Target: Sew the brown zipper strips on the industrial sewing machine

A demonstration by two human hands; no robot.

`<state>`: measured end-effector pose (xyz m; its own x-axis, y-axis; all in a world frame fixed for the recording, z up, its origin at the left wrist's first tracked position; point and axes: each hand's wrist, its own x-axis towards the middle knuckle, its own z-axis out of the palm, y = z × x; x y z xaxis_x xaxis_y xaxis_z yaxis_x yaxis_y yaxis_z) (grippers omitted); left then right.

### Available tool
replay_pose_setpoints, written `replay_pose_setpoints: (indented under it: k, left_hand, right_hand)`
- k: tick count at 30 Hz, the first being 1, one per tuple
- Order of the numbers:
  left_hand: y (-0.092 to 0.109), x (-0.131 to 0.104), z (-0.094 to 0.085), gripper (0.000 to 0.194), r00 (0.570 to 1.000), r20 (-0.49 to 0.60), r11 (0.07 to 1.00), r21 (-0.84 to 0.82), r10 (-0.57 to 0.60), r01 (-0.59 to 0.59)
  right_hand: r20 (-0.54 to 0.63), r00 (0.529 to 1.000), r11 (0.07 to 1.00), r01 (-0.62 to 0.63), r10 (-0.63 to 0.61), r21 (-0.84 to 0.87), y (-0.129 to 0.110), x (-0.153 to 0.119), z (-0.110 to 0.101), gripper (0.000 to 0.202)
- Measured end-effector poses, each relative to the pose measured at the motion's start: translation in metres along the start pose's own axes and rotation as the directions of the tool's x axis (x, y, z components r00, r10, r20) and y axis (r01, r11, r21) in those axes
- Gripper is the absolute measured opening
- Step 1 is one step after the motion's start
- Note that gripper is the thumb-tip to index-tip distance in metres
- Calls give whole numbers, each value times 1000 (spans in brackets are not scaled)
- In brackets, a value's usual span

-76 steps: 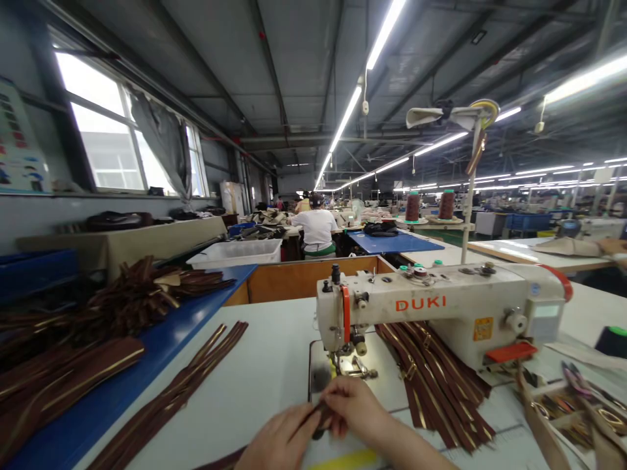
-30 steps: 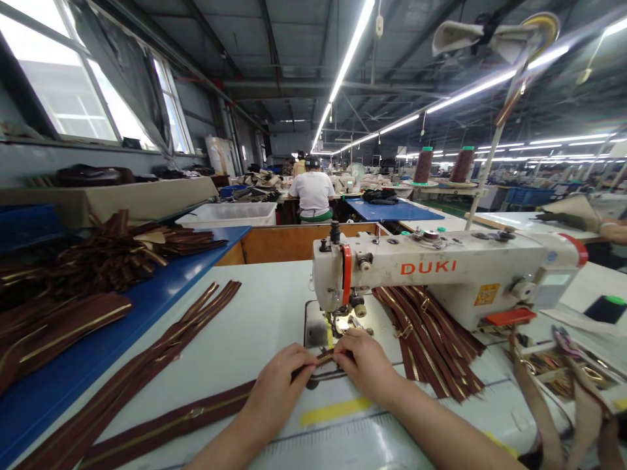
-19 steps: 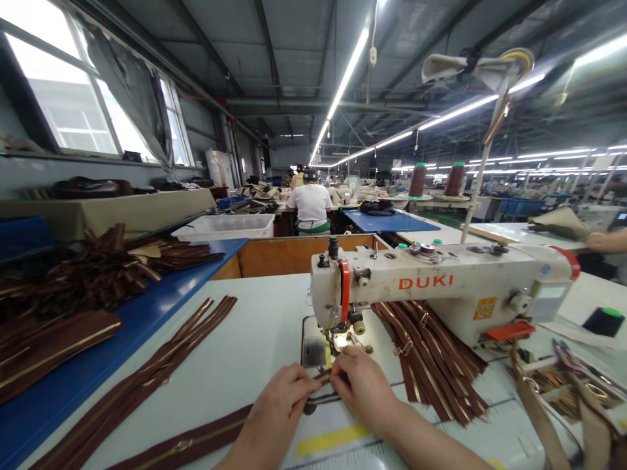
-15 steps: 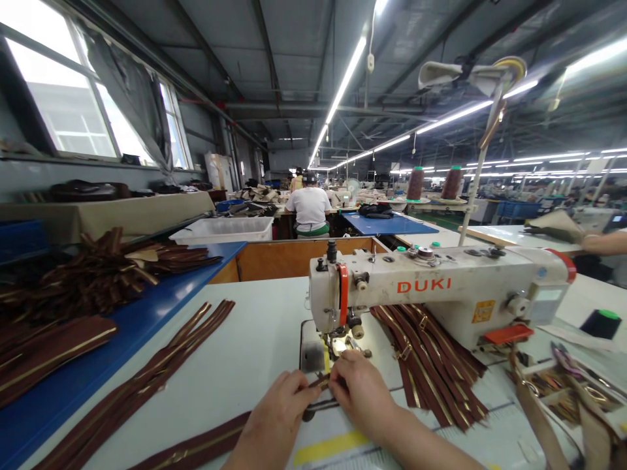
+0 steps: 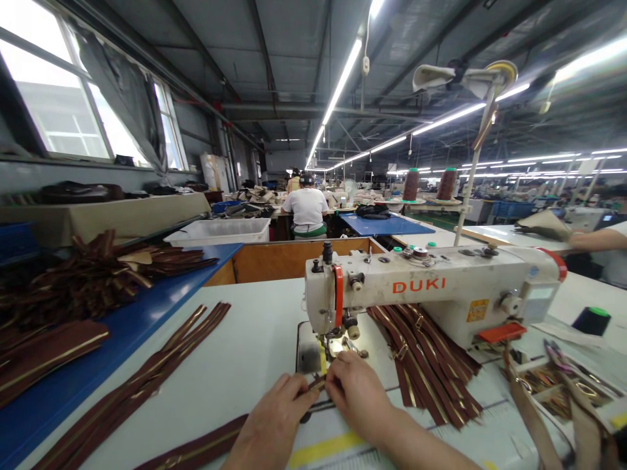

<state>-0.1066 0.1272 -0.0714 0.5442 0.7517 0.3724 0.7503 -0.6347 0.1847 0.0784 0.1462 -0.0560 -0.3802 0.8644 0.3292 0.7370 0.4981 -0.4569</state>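
Observation:
Just in front of the needle area of a white sewing machine (image 5: 431, 284), both of my hands pinch a brown zipper strip (image 5: 196, 449). My left hand (image 5: 277, 414) has its fingertips closed on the strip, which trails off to the lower left beneath it. Close by on the right, my right hand (image 5: 357, 398) grips the strip's end with curled fingers, partly hiding it. Long brown zipper strips (image 5: 147, 378) lie on the table to the left. More zipper strips (image 5: 431, 365) with gold teeth fan out under the machine arm.
A blue table (image 5: 161, 307) bears a heap of brown strips (image 5: 73, 281) at the left. On the right sit a tray of metal parts (image 5: 553, 391) and a black thread cone (image 5: 591, 322). A seated person (image 5: 306, 205) is ahead; another person's arm (image 5: 595, 240) shows at far right.
The whole view has shifted slightly, so the machine and tables appear a little further left. More of the other person's arm and sleeve shows at far right. Both hands keep their hold.

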Motion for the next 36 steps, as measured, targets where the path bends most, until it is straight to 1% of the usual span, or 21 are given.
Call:
replay_pose_setpoints:
  k: [10, 14, 17, 20, 24, 27, 30, 33, 36]
  left_hand:
    - [3, 2, -4, 45, 997, 79, 999, 34, -19, 16]
    - [11, 7, -8, 44, 981, 172, 995, 57, -94, 85]
    - [21, 13, -15, 35, 957, 241, 986, -1, -163, 169]
    - [28, 19, -21, 30, 947, 274, 972, -116, -166, 203]
    - [29, 22, -19, 31, 958, 268, 957, -235, -104, 170]
    - [28, 22, -17, 32, 964, 255, 954, -263, -78, 146]
    - [29, 20, -18, 28, 964, 255, 964, -228, -75, 135]
    - [32, 17, -20, 26, 971, 235, 981, -174, -44, 87]
    - [33, 14, -20, 27, 977, 212, 996, -84, -21, 40]
  right_hand:
    - [-3, 1000, 1000, -19, 19, 2, 0, -1, 1, 11]
    - [-7, 1000, 1000, -25, 25, -12, 1, 0, 2, 10]
    - [5, 1000, 999, -17, 17, -41, 2, 2, 3, 9]
    - [28, 1000, 998, 13, -11, -64, 4, 3, 1, 9]
    - [67, 997, 994, 54, -48, -92, 5, 7, -3, 10]
    - [111, 992, 992, 75, -63, -104, 5, 10, -7, 11]
    - [135, 988, 991, 85, -70, -104, 5, 11, -7, 12]
    - [136, 989, 992, 79, -65, -102, 6, 11, -7, 12]
    - [117, 991, 993, 70, -59, -96, 6, 10, -6, 12]
